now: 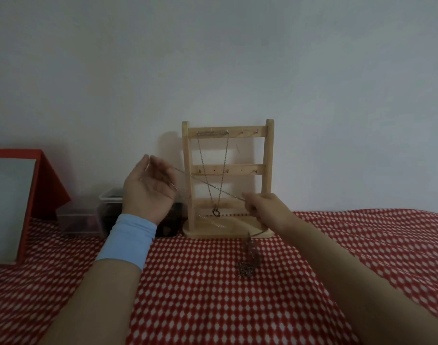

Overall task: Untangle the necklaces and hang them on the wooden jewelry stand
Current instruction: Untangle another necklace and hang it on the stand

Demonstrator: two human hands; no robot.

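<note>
A wooden jewelry stand [228,135] stands against the wall at the middle of the head view. One necklace [226,158] hangs from its top bar, its ring pendant near the base. A thin chain [208,183] stretches taut between my hands in front of the stand. My left hand [148,192], palm up, holds one end draped over its fingers. My right hand [265,207] pinches the other part low at the stand's right. From there the chain drops to a tangled pile of necklaces [249,266] on the cloth.
A red cloth with white dots [213,295] covers the surface. Clear plastic boxes [108,210] with dark contents sit left of the stand. A red-framed board [13,200] leans at the far left. A pale wall rises behind.
</note>
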